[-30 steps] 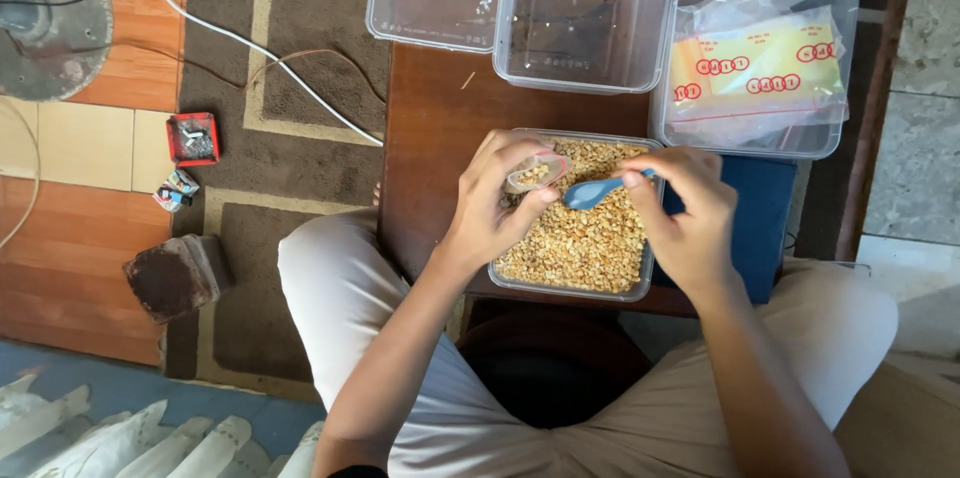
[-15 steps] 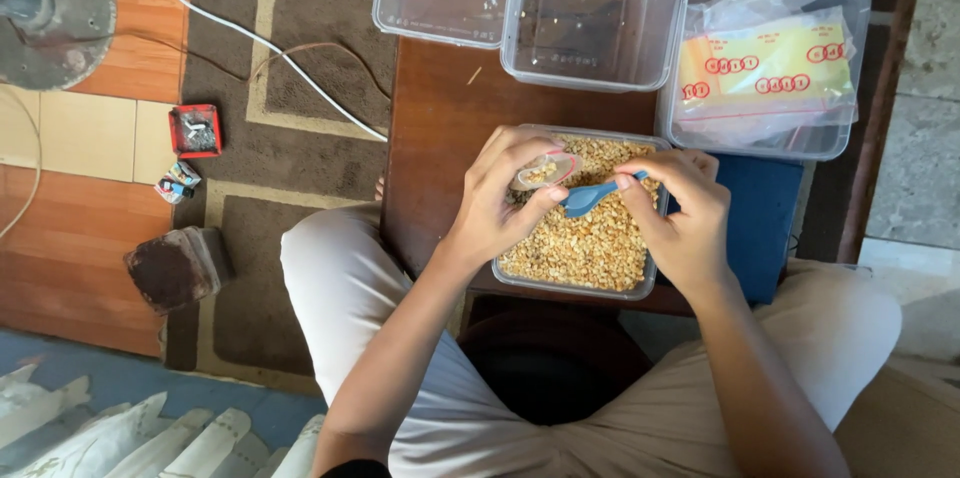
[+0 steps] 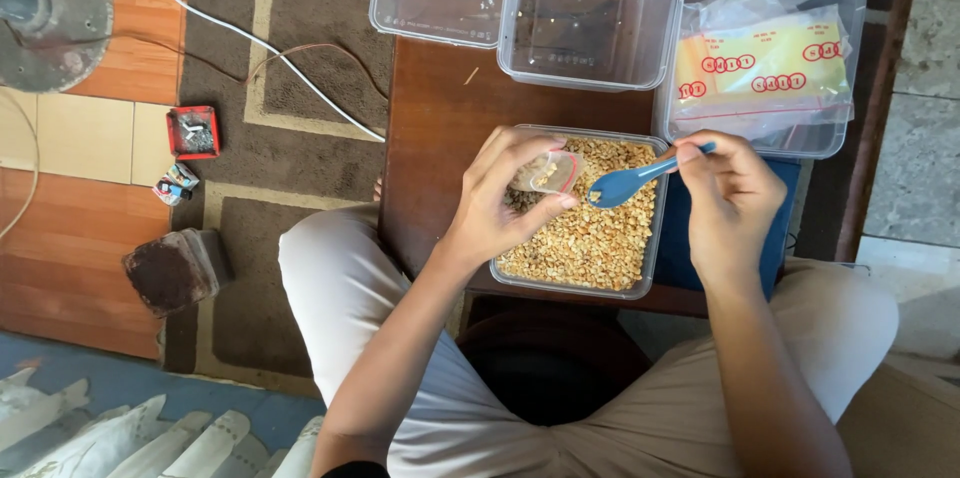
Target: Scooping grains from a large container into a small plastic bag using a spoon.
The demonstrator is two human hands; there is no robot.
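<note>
Left hand grip closed around small clear bag over tub of nuts. Right hand grip pinches blue spoon, bowl beside bag.

**A home floor turned packing spot**

This looked like a room in a home. A brown patterned rug covered the upper middle of the frame, over wood-look flooring and pale tiles at the left. The round base of a standing fan sat in the upper left corner, with loose cables trailing across the rug. A low, dark wooden table stood at upper centre, carrying clear plastic food tubs. The person sat low, knees spread around the table.
</note>
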